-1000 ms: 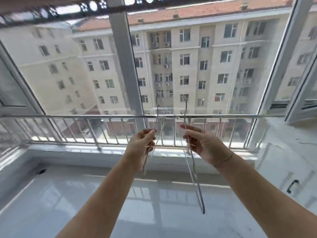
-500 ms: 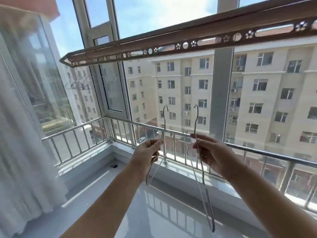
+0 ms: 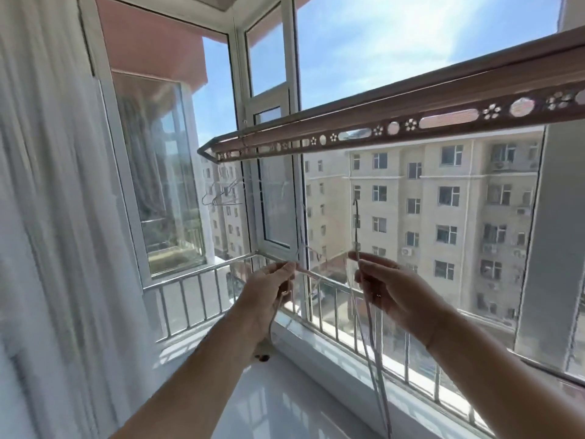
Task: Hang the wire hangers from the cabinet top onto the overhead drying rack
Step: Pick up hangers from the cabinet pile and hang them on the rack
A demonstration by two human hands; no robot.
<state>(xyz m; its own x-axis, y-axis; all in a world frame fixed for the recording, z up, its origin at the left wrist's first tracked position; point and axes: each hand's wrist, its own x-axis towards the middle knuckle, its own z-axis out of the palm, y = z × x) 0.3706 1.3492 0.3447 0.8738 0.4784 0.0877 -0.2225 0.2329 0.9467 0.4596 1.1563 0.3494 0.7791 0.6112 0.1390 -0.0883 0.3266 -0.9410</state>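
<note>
My left hand (image 3: 269,293) pinches a thin wire hanger (image 3: 299,245) at its neck; the hook rises faintly in front of the window frame and the body hangs below the hand. My right hand (image 3: 389,286) grips a second wire hanger (image 3: 370,337), hook pointing up at about chest height, body hanging down toward the cabinet top. The brown overhead drying rack (image 3: 364,125), a bar pierced with flower-shaped and oval holes, runs from upper right down to its tip at centre left, well above both hooks. A few wire hangers (image 3: 221,198) hang near the rack's far left end.
The glossy white cabinet top (image 3: 278,400) lies under my arms. A steel railing (image 3: 348,315) runs along the windows. A white curtain (image 3: 47,217) fills the left side. White window frames (image 3: 294,172) stand behind the rack; apartment blocks show outside.
The view has tilted up and swung left, bringing the rack and the sky into sight. Both hands keep hold of their hangers and have risen slightly, staying apart.
</note>
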